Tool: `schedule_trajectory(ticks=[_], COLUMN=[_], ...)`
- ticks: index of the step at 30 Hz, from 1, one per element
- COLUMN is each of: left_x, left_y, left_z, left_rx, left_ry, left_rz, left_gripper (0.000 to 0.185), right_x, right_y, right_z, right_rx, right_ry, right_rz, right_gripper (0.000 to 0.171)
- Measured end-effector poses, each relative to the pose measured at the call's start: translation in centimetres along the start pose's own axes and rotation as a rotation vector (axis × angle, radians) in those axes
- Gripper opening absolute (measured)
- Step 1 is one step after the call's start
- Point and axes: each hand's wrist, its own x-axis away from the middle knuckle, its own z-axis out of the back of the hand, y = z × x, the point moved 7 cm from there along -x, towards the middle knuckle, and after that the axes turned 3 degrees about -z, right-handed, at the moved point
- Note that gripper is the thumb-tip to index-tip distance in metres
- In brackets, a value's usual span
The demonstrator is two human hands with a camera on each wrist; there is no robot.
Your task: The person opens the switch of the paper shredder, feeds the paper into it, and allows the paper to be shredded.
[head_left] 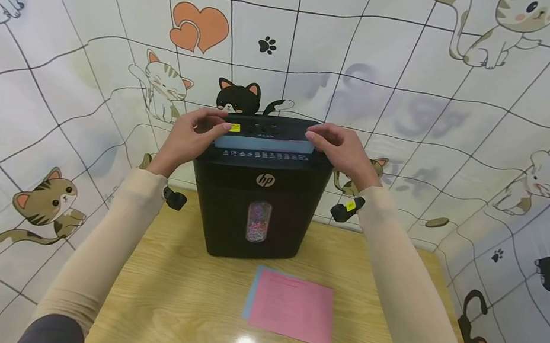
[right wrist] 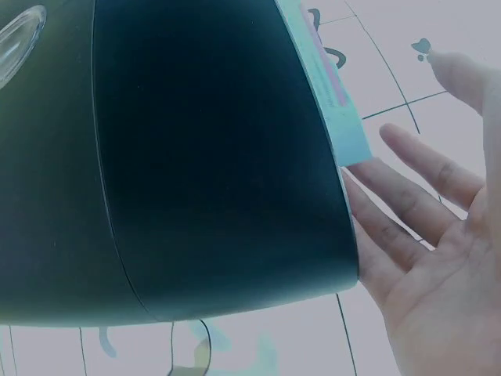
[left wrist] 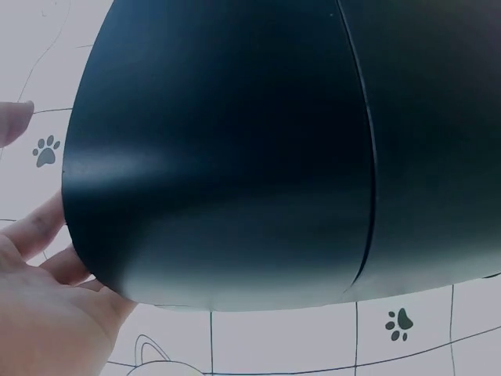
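A black HP paper shredder (head_left: 259, 205) stands upright on the table, with a strip of blue paper (head_left: 264, 143) showing along its top slot. My left hand (head_left: 188, 137) is at the left end of the shredder's top; the left wrist view shows its fingers (left wrist: 63, 266) loosely bent beside the casing, thumb apart. At the right end is my right hand (head_left: 343, 149). In the right wrist view its fingers (right wrist: 407, 200) are extended, thumb apart, near the paper's corner (right wrist: 350, 141); whether they touch it I cannot tell.
Pink paper (head_left: 292, 309) lies over a blue sheet (head_left: 249, 299) on the wooden table (head_left: 168, 298) in front of the shredder. Colored shreds show through the shredder's window (head_left: 258, 221). A cat-printed white covering (head_left: 380, 50) hangs behind and at both sides.
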Motion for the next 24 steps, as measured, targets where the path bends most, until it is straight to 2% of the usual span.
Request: schedule_trajectory(ticks=[5, 12, 24], left_x=[0.2, 0.5, 2.3], left_y=[0.5, 1.3, 2.0], left_z=[-0.2, -0.5, -0.3], left_rx=[-0.017, -0.082, -0.218], left_ry=[-0.055, -0.096, -0.061], left_rz=[0.004, -0.056, -0.127], left_gripper=[0.067, 0.075, 0.092], right_x=[0.3, 1.3, 3.1], right_y=[-0.5, -1.0, -0.4], right_z=[0.2, 0.3, 1.1], right_rx=[0.029, 0.088, 0.214], right_ry=[-0.024, -0.059, -0.018], right_rz=[0.049, 0.040, 0.099], right_gripper=[0.063, 0.071, 0.085])
